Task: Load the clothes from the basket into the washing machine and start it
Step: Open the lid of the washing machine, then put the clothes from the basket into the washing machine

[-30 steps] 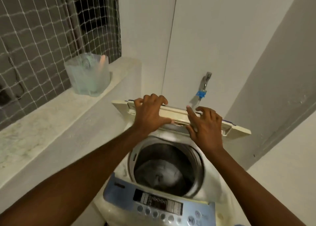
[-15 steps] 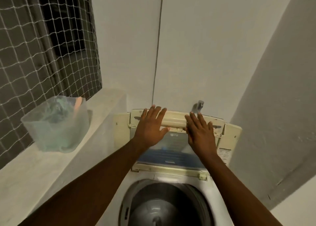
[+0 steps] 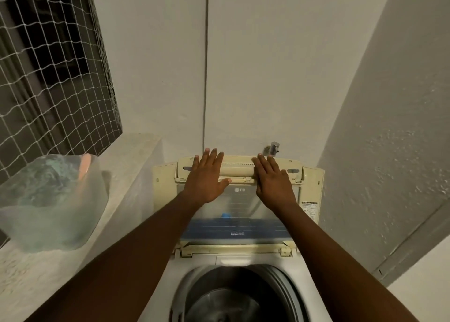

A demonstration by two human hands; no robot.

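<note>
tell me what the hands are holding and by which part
Nothing is gripped. The left hand and the right hand lie flat, fingers straight, against the raised lid, at either end of its handle.

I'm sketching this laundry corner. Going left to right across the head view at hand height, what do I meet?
First the plastic tub → left hand → right hand → textured side wall.

My left hand (image 3: 205,177): flat, palm turned away from me, fingers straight and close together, thumb out to the right. My right hand (image 3: 272,181): flat likewise, fingers straight, level with the left, apart from it. My left forearm (image 3: 136,248) and right forearm (image 3: 323,248): bare, stretched forward, converging slightly.
</note>
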